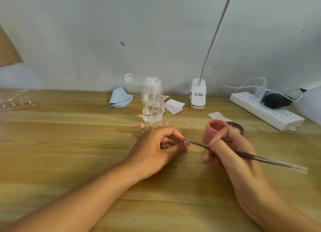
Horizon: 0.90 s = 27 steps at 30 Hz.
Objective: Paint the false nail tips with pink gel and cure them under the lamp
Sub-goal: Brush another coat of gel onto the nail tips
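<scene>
1. Nail tip (pixel 186 143) on its little metal peg is pinched between the thumb and forefinger of my left hand (pixel 156 148). I hold it just above the table (pixel 69 138) and turn it toward the brush so I can see the face I'm coating.
2. My right hand (pixel 231 151) grips the brush (pixel 260 159) like a pen, close to the bristle end for control. The bristles meet the tip's edge. My lower fingers look planted on the wood, I think to steady the stroke.
3. The pink gel jar (pixel 214 129) stands open just behind my right hand with its dark lid (pixel 236 127) beside it, so reloading is a short reach.
4. At least three painted tips (pixel 149 124) stand on pegs just beyond my left knuckles, in front of the pump bottle (pixel 152 101). They are upright and apart, which I judge keeps wet gel from smearing.
5. The clip lamp (pixel 198 93) sits at the back of the table. Its neck rises out of view, so I cannot tell whether it is lit.
6. At the far left lies a strip of clear tips (pixel 17 103). They look unpainted, so I reckon plenty of painting and all of the curing remains.
</scene>
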Tool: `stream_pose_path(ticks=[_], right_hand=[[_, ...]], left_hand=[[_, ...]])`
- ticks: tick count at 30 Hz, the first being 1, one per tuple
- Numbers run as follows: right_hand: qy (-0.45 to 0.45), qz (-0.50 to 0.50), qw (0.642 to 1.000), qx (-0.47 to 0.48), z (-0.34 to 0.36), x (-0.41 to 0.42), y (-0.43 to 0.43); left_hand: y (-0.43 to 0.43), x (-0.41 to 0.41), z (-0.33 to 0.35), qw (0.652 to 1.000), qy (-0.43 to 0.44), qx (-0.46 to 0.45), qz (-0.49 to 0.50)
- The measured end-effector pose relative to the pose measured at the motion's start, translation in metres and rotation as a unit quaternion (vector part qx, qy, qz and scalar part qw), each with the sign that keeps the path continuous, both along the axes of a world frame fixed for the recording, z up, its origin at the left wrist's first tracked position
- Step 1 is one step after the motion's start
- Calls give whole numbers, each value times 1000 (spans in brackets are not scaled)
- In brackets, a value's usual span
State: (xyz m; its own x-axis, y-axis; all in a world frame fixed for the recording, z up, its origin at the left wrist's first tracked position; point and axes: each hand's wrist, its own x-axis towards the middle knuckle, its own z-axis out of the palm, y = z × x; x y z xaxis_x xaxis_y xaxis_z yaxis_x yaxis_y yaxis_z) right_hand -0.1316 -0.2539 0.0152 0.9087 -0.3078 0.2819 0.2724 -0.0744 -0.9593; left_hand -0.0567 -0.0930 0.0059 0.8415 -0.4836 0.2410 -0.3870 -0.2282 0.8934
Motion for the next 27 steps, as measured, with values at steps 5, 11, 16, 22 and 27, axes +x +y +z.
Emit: stream_pose_path(ticks=[5, 11, 16, 22, 27], right_hand=[[4, -3, 1000, -5, -1, 2, -1], [-6, 3, 1000, 3, -2, 1, -1], [1, -25, 1000, 6, -4, 5, -5], [-143, -68, 987, 7, 3, 1, 2], [-132, -64, 980, -138, -2, 5, 2]], left_hand=[[0, 0, 0, 1000, 4, 1, 0], [0, 1, -1, 1000, 8, 8, 9], [0, 2, -1, 1000, 5, 8, 8], [1, 1, 0, 1000, -11, -3, 3], [2, -6, 5, 998, -55, -39, 19]])
